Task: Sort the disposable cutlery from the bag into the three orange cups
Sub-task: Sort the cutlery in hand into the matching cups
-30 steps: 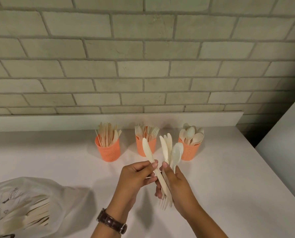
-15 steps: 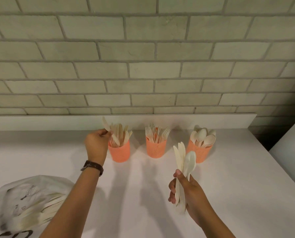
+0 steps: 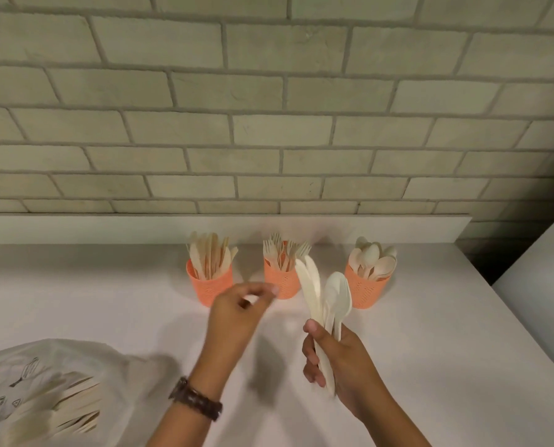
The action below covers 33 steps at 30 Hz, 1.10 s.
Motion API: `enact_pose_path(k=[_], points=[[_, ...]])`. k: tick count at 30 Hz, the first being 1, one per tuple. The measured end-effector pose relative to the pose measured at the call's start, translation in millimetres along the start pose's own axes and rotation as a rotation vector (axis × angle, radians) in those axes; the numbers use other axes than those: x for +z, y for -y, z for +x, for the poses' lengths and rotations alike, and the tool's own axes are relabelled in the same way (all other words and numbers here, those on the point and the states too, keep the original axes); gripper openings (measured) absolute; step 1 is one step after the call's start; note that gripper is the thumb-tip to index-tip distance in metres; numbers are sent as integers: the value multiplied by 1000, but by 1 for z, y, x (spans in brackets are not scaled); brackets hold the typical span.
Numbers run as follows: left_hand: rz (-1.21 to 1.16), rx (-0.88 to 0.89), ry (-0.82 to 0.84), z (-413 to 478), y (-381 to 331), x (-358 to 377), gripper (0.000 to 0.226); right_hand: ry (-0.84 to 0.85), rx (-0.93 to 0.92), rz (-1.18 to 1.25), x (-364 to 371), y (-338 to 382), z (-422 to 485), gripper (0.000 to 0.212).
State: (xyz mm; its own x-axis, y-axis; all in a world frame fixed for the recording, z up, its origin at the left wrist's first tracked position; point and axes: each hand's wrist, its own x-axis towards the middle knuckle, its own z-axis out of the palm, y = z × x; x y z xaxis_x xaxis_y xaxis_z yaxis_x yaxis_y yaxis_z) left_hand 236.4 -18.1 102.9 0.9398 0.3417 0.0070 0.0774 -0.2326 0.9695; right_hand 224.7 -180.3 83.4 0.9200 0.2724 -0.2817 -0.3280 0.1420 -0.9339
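Back from the knife-filled orange perforated cup [image 3: 209, 283], which it reached half a second ago, the left hand [image 3: 240, 314] is mid-air with its fingers loosely curled and apparently empty, though blurred; that knife is probably delivered. The right hand [image 3: 341, 361] grips a fan of pale disposable knives and spoons [image 3: 324, 298], next to sort. More cutlery waits in the translucent plastic bag [image 3: 43, 391].

The bag [image 3: 43, 375] is cut off by the left and bottom edges, and the pieces [image 3: 72, 404] inside show only dimly, their kinds unclear. The left hand [image 3: 237, 317] is blurred, so whether its fingers [image 3: 264, 290] pinch anything cannot be told. The right hand [image 3: 343, 359] hides the handles of its cutlery [image 3: 317, 295], which covers part of the middle cup [image 3: 280, 283].
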Motion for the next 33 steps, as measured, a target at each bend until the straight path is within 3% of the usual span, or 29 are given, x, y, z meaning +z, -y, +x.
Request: enact_pose_path(k=[2,10,18,23,26,30,33], points=[[-69,-66,146,-21,-7,12,6,22,-23,-22,3,0,-1,19],[-201,-282,356,-34,-10,10,9,83,-73,-96,2,-1,-6,24],[-225,-246,414,-27,-7,6,16,89,-95,-85,2,-4,-8,51],[-327,-199,285,-3,-18,-16,15,80,-80,-64,-3,-3,-3,42],[-312,-128,50,30,-18,-42,14,22,-53,-59,-6,-6,0,32],[-61,53,-266,81,4,-75,20,-36,-24,-60,-10,-9,1,31],[160,114,-361,104,26,-77,26,-58,-18,-48,-11,-8,2,31]])
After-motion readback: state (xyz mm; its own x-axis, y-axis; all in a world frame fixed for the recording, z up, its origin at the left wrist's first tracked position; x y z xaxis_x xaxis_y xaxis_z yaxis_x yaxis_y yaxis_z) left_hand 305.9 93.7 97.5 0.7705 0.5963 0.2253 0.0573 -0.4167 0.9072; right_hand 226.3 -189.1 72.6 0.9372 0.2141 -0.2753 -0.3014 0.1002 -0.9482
